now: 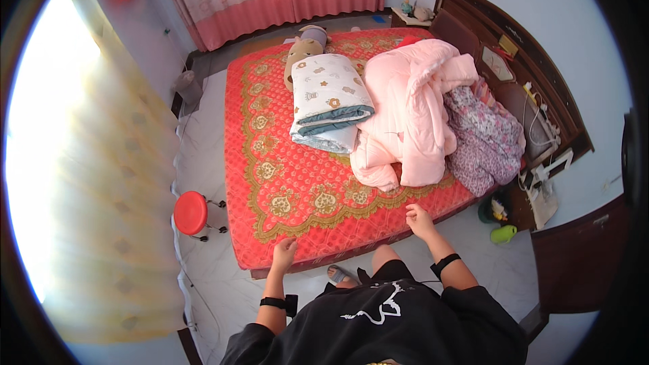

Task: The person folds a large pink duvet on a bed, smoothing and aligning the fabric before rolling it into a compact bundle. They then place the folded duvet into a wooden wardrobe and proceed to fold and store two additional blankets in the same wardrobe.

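Note:
My left hand (285, 254), loosely curled with nothing in it, is over the near left edge of a mattress (263, 251) with a red and gold patterned cover. My right hand (420, 220) is also without anything in it, fingers part bent, at the near edge farther right. Beyond it lies a rumpled pale pink quilt (405, 106). To the quilt's left, a folded quilt (329, 86) with white animal-print fabric and a dark green lining rests on a lighter folded cloth (332, 141). A purple floral cloth (481, 142) is heaped on the right.
A plush toy (304, 49) lies at the bed's far side. The dark wooden headboard (512, 25) bounds the right. A red wheeled stool (191, 212) stands left, near a cable on the floor. A green jug (503, 234) sits beside the nightstand (518, 209).

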A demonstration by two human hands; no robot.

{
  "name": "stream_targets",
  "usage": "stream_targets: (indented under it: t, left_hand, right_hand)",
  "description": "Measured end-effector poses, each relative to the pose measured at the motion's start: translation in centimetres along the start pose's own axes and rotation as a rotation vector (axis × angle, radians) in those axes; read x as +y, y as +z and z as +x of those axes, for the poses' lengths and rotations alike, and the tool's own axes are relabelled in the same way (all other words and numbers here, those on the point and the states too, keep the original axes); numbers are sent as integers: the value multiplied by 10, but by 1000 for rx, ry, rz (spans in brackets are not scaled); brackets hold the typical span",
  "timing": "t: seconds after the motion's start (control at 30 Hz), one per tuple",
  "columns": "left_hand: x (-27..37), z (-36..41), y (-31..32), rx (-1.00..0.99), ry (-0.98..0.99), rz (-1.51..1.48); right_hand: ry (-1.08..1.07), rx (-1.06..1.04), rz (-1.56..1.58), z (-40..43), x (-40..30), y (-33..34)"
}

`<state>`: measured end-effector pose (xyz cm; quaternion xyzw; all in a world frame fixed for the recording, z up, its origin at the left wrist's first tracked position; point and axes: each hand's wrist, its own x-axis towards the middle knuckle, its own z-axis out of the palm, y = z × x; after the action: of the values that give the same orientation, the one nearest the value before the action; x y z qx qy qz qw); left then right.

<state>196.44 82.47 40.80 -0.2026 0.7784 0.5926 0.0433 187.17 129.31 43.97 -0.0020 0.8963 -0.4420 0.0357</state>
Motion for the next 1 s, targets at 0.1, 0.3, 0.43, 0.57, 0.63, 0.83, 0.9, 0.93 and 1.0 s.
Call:
stream_targets:
  t: [0.1,0.3,0.43,0.57,0.63,0.83,0.9,0.93,1.0]
  left_hand:
    - [-26,29,-30,128,71,64]
    - [-9,72,-39,152,-94,28]
    - [10,126,-30,168,-137,75]
    - [38,212,-21,183,-36,233]
    - [72,279,-3,170,124,464]
    - [134,484,72,248,49,447]
    - [139,531,79,351,59,522]
    - [143,552,87,427,74,591]
    - [153,583,120,456,64,476]
  right_hand:
    - [12,-76,-68,42,-27,19]
    - [-1,-98,-68,150,-20,69]
    - [-77,-33,49,255,-17,111]
    - [-266,123,1,392,-48,121]
    - [-226,212,-15,457,-46,117]
    - [69,133,-139,591,-12,119]
    - [112,60,-81,612,-17,133]
    - [70,70,-47,615,-11,140]
    - [74,83,31,618,20,143]
